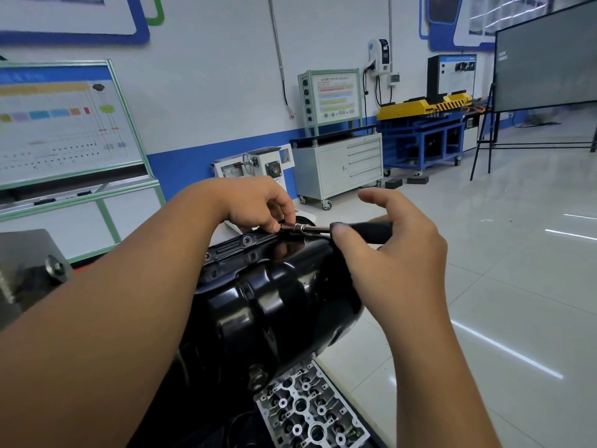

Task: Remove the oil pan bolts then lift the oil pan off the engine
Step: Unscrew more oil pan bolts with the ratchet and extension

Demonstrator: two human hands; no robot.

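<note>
The glossy black oil pan (274, 295) bulges toward me in the middle of the view, with its flange (232, 245) running along the far upper edge. One bolt (247, 240) shows in that flange. A ratchet wrench (323, 228) with a chrome shaft and black handle lies level over the pan's far edge. My left hand (258, 205) pinches the socket end with its fingertips at the flange. My right hand (387, 240) holds the black handle, thumb on it, with the forefinger lifted off and stretched out.
A bare aluminium cylinder head (310, 412) lies below the pan at the bottom. A grey metal stand plate (29, 273) is at left. Training boards, a white cabinet (342, 169) and a blue bench stand along the far wall; shiny tiled floor spreads to the right.
</note>
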